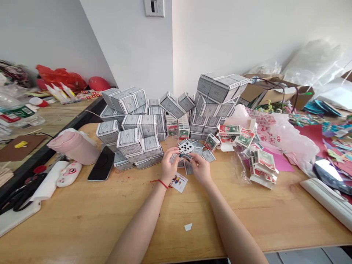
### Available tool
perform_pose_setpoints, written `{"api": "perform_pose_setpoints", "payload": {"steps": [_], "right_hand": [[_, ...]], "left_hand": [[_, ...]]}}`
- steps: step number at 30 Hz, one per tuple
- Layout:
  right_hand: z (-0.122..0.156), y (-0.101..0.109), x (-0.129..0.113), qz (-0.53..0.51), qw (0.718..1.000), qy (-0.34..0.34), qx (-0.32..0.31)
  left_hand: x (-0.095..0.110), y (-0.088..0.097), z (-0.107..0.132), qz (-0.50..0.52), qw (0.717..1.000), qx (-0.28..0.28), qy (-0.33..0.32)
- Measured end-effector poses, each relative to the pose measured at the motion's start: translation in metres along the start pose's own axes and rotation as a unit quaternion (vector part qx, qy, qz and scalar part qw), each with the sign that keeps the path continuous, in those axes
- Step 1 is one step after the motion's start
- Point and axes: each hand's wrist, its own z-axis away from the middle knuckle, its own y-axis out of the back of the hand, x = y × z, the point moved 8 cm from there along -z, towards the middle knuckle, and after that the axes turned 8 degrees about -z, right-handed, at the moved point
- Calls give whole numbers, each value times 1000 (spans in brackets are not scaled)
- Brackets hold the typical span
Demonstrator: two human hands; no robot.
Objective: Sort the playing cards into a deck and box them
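My left hand (169,163) is closed on a playing card (186,146) whose black-pipped face shows. My right hand (201,167) pinches the near side of the same card or another against it; I cannot tell how many there are. Under and behind my fingers lie loose grey-backed cards (208,156). A joker card (179,182) rests face up on the table by my left wrist. Just beyond the hands stand folded card blocks (129,141) in stacks, to the left, in the middle and to the right. Beside the loose cards is an opened card box (211,142).
More card boxes (263,163) and white plastic bags (286,137) lie to the right. A black phone (101,164), a pink cup (75,145) and a white glue gun or similar tool (49,181) are on the left. A paper scrap (188,227) lies near the table (176,242) front.
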Motion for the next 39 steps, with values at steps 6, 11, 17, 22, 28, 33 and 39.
{"api": "perform_pose_setpoints", "payload": {"steps": [6,11,17,22,28,33,39], "right_hand": [[0,1,1,16,1000,-5,-3],[1,0,-3,7,1000,6,-7],[3,-5,1,-74,997,-36,-6],[4,-13,0,-123,990,-70,-21],[9,-29,-10,-85,994,-37,-53],[15,-26,-10,-24,1000,-15,3],[17,-25,-8,-25,999,-37,-1]], "left_hand": [[-8,-1,1,11,1000,0,23],[-11,-4,2,29,998,-19,50],[-15,-8,6,58,992,-27,105],[-9,-20,8,45,990,-89,102],[-14,-22,11,46,988,-78,127],[-12,-20,13,58,986,-50,151],[-6,-6,15,-57,989,-13,137]]}}
